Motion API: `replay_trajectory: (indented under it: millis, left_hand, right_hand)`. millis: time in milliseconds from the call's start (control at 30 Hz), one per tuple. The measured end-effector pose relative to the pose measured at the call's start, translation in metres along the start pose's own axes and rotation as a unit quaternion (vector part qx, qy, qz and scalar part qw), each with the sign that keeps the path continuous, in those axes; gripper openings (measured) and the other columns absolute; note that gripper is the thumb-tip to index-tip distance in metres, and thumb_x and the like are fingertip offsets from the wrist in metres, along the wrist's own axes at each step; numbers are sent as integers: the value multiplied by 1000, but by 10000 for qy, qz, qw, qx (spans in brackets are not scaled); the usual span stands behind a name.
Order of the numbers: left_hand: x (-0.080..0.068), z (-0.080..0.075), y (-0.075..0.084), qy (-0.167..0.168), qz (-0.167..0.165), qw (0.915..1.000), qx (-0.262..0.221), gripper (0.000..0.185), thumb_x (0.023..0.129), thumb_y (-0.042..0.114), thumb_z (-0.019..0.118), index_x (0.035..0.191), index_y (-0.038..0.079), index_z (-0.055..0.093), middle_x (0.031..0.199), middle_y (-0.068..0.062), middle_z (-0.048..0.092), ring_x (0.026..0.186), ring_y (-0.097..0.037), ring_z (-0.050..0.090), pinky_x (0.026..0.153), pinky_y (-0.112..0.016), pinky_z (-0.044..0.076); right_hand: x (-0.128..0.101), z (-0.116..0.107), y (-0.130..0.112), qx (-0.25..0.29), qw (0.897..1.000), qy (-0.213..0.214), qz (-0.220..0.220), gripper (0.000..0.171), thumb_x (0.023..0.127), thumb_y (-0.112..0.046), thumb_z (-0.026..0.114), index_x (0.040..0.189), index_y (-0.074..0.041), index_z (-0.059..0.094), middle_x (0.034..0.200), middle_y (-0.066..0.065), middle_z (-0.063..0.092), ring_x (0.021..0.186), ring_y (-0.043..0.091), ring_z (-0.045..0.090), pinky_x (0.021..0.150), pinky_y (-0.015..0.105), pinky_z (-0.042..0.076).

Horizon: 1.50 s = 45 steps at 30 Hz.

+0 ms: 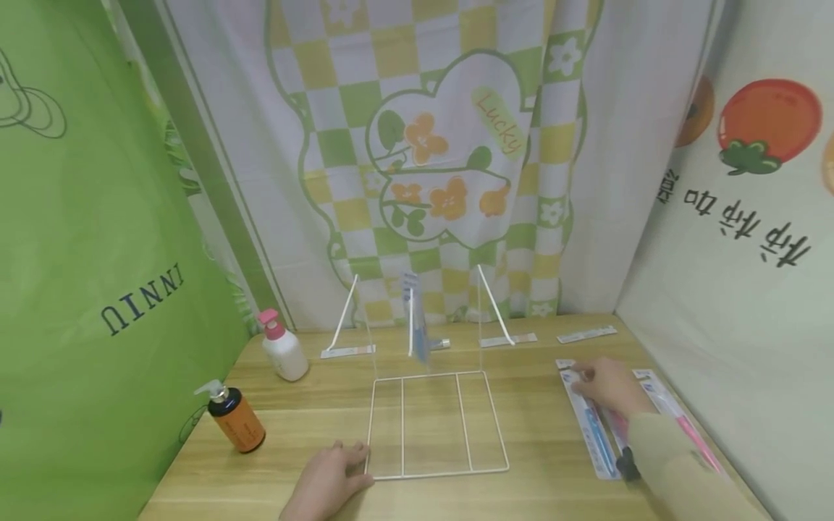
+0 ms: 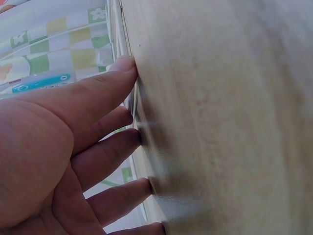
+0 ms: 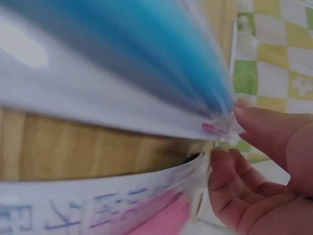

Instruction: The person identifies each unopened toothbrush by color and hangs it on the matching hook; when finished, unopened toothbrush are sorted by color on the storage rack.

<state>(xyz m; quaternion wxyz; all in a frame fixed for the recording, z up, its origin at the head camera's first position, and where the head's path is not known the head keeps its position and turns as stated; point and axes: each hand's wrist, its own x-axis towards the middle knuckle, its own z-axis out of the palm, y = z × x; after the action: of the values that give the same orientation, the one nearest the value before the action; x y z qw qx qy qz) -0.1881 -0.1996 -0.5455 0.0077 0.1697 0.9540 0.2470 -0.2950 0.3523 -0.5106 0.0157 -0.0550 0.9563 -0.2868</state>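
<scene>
A white wire display rack with long hooks stands mid-table. My left hand rests on the tabletop by its front left corner, the thumb and fingers spread and loosely bent, fingertips against the wood. At the right, my right hand pinches the upper end of a packaged blue toothbrush. In the right wrist view its thumb lies on the edge of this pack, and the curled fingers are close to a pink toothbrush pack. That pink pack is partly hidden under the hand and sleeve in the head view.
Another pink toothbrush pack lies farther right. A blue pack hangs on the middle hook. White label strips lie along the back. An orange pump bottle and a white pump bottle stand at the left.
</scene>
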Motion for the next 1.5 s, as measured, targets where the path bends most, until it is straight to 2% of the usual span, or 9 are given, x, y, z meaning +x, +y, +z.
replay_trajectory:
  millis: [167, 267, 433, 567, 667, 833, 1067, 1300, 1500]
  left_hand:
    - [1, 1, -1, -8, -8, 10000, 37, 55, 88, 35, 89, 131, 5, 76, 136, -17, 72, 127, -65, 58, 107, -78, 43]
    - [1, 1, 0, -21, -26, 10000, 68, 55, 87, 36, 89, 132, 5, 76, 136, -17, 72, 127, -65, 58, 107, -79, 43]
    - [1, 1, 1, -34, -39, 10000, 73, 55, 87, 35, 89, 131, 5, 76, 136, -17, 72, 127, -65, 58, 107, -79, 42]
    - [1, 0, 1, -45, -53, 10000, 35, 55, 87, 35, 89, 131, 5, 76, 137, -17, 72, 127, -64, 58, 107, -79, 42]
    - [1, 0, 2, -51, -63, 10000, 20, 55, 87, 35, 89, 131, 5, 76, 137, -16, 72, 127, -64, 58, 107, -79, 42]
    - [0, 0, 2, -52, -56, 10000, 36, 55, 87, 36, 89, 132, 5, 76, 137, -16, 72, 128, -64, 58, 107, -79, 42]
    - [0, 1, 3, -50, -20, 10000, 80, 55, 87, 35, 89, 131, 5, 76, 136, -16, 72, 126, -64, 59, 106, -79, 43]
    - [-1, 0, 5, -51, -12, 10000, -6, 55, 88, 34, 89, 131, 4, 76, 137, -18, 72, 127, -65, 58, 107, -79, 42]
    - [-2, 0, 4, -11, -23, 10000, -31, 54, 88, 32, 88, 132, 3, 75, 137, -17, 72, 128, -65, 57, 108, -78, 42]
  right_hand:
    - [-6, -1, -8, 370, 9989, 270, -24, 57, 99, -30, 78, 145, 0, 63, 139, 35, 64, 129, 63, 55, 104, 81, 42]
    - [-10, -3, -18, 441, 9982, 391, -94, 57, 102, -34, 75, 148, -2, 61, 140, 31, 66, 125, 58, 61, 102, 78, 46]
    - [-13, 0, -38, 415, 9941, 955, -294, 57, 103, -41, 73, 147, -7, 64, 125, 23, 76, 98, 37, 77, 79, 53, 64]
    - [-14, 6, -58, 688, 9839, 1525, -627, 50, 99, -32, 80, 143, -10, 69, 119, 22, 77, 86, 28, 77, 61, 34, 62]
    - [-19, 9, -79, 895, 9743, 1825, -973, 45, 96, -24, 84, 138, -12, 72, 114, 20, 79, 85, 27, 78, 59, 29, 62]
    - [-31, 18, -117, 1121, 9411, 2502, -1979, 43, 86, -8, 91, 127, -8, 77, 101, 13, 79, 78, 25, 78, 63, 27, 64]
    - [-51, 31, -165, 1265, 9078, 2819, -2835, 50, 81, -1, 93, 127, -10, 78, 112, 7, 77, 79, 16, 77, 67, 20, 63]
    - [-70, 41, -215, 2176, 8449, 2921, -3918, 52, 75, 11, 91, 123, -4, 77, 111, 8, 76, 78, 17, 75, 61, 22, 63]
    - [-82, 48, -255, 2396, 7967, 3056, -4631, 45, 83, -1, 90, 126, -3, 76, 114, 12, 76, 82, 19, 76, 64, 19, 63]
